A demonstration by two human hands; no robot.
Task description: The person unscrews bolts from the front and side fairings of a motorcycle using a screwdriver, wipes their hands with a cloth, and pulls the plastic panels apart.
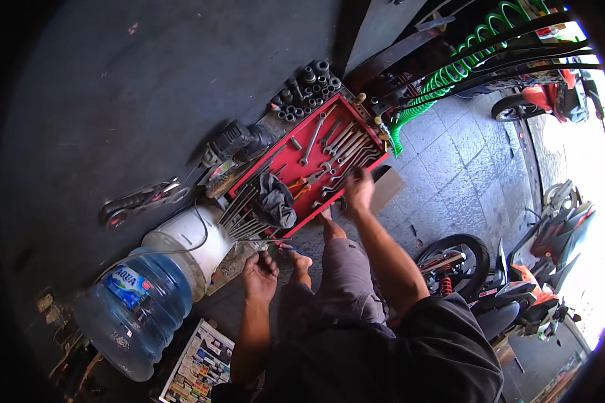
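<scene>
A red tool tray [318, 171] of wrenches [312, 141] stands at the centre, with orange-handled pliers [299, 185], thin rods [239, 218] and a dark cloth [275, 201]. My right hand [358, 189] is at the tray's right edge beside the wrenches, fingers bent; whether anything is in them is hidden. My left hand [261, 274] is below the tray's lower left corner, fingers curled, with any contents too small to make out.
Sockets [309, 91] and a power tool [225, 141] lie behind the tray. A water jug [134, 312] and white bucket [181, 245] stand left. Motorcycles [510, 289] line the right, a green coiled hose [463, 54] hangs above, and a tool case [195, 359] sits lower left.
</scene>
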